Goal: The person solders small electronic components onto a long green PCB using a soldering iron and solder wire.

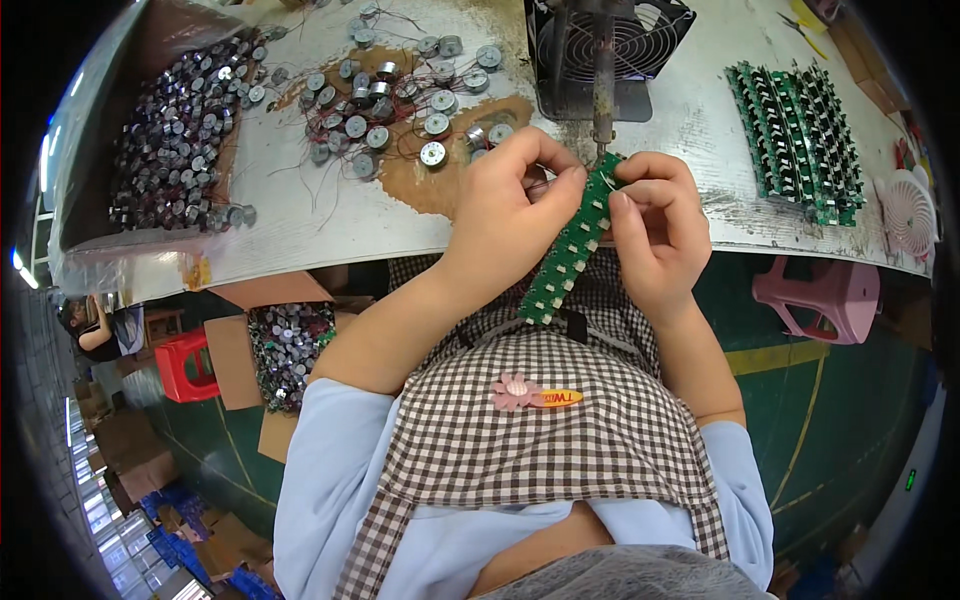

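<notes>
A long green circuit board strip (565, 262) with rows of small white connectors slants from the soldering iron (603, 100) down past the table's front edge toward my apron. My left hand (515, 205) is closed at the strip's left edge, thumb and forefinger pinched together. Inside that grip shows part of a round metal piece that looks like a small motor. On the opposite edge, my right hand (665, 225) has its thumb and fingertips closed against the strip near its upper end. The iron's tip points down just above that end, where a thin pale wire lies.
Loose small motors (433, 153) with red wires are scattered ahead on the left. A lined box (75, 215) of motors stands farther left. A black fan (560, 50) sits behind the iron; finished-looking green board strips (800, 145) and a white fan (908, 210) are right.
</notes>
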